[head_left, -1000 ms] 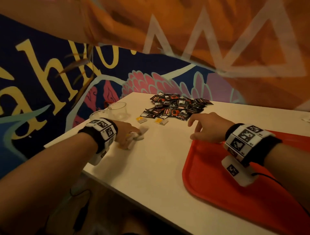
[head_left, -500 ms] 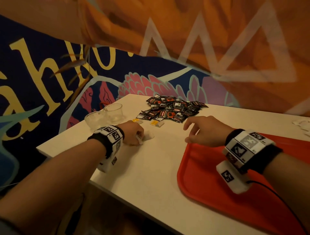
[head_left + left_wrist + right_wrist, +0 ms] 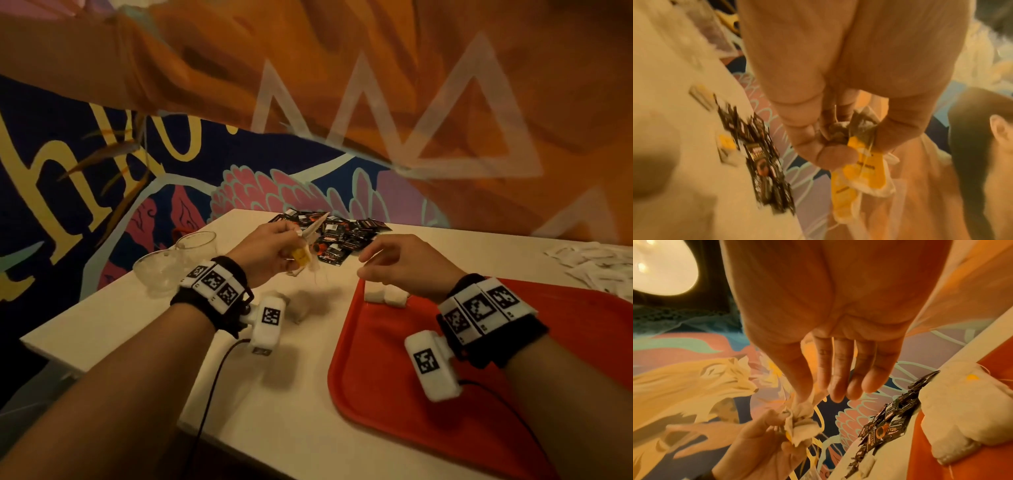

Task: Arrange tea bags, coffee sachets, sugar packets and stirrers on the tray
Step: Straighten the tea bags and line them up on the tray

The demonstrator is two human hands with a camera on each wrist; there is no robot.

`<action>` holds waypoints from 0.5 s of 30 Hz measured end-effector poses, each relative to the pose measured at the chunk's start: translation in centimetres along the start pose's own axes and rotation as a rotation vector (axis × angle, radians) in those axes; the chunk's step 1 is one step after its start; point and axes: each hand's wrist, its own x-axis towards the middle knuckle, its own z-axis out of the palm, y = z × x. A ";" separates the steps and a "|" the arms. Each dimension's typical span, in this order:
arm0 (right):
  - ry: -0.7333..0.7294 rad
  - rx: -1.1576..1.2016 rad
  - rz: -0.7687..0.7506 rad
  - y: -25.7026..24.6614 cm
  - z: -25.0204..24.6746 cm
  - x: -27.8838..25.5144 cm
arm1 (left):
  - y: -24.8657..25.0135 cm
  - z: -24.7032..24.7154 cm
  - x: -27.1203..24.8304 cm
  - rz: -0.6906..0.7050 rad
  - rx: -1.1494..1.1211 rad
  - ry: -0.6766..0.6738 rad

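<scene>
Head view: the left hand (image 3: 270,253), earlier down on the white table (image 3: 164,329), is now raised, fingers bunched around tea bags (image 3: 303,255). The right hand (image 3: 407,265), fingers loosely spread, hovers over the red tray (image 3: 394,394) corner, where two tea bags (image 3: 385,295) lie by the rim.

Left wrist view: curled fingers (image 3: 805,129) clutch yellow-tagged tea bags (image 3: 861,162); coffee sachets (image 3: 764,162) reach the table edge.

Right wrist view: straight fingers (image 3: 840,373) hold nothing.

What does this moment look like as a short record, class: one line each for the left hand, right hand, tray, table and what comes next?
Left hand: left hand raised above the table, gripping a bunch of tea bags with yellow tags.
Right hand: right hand empty, fingers relaxed, over the tray's far left corner.
Tray: red tray holds white tea bags at that corner.
Table: dark coffee sachets piled at the back, two glass cups on the left.
Next: probably the bunch goes onto the tray.
</scene>
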 end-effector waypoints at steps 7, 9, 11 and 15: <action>0.111 0.269 0.015 1.6 -0.4 -0.6 | -0.7 6.0 1.3 -0.032 -0.492 -0.177; 0.126 0.359 -0.031 1.7 -0.5 -1.2 | -1.0 7.4 1.9 -0.040 -0.538 -0.219; 0.169 0.377 -0.098 1.8 -0.6 -1.6 | -1.2 8.7 2.4 -0.032 -0.552 -0.265; 0.330 0.217 -0.125 2.3 -1.1 -1.6 | -1.8 10.4 3.3 -0.027 -0.552 -0.316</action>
